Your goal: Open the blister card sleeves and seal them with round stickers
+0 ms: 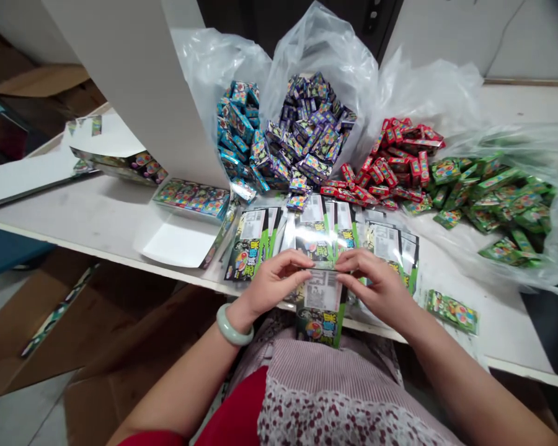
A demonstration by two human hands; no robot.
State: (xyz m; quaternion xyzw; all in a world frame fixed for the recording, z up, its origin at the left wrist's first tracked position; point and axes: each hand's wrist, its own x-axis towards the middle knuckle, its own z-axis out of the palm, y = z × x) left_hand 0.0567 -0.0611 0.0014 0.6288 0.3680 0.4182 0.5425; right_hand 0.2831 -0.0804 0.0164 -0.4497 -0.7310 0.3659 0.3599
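At the table's front edge, a printed black-and-green pouch (320,316) with colourful round pictures hangs upright before my apron. My left hand (279,277) pinches its top edge near the left corner. Thumb and fingers of my right hand (376,285) close on the same edge near the right corner. Whether the pouch's mouth is parted cannot be made out. Just behind my hands lie more pouches of this kind (314,232), in overlapping stacks to the left (250,244) and right (385,241). Small purple packets (298,201) rest at the back of the middle stack.
Clear plastic bags along the back hold heaps of small blue (237,127), purple (314,133), red (400,164) and green packets (502,192). A display box (181,241) with packets stands left, beside a white pillar (144,80). One green packet (453,311) lies front right. Cardboard boxes (121,316) stand below left.
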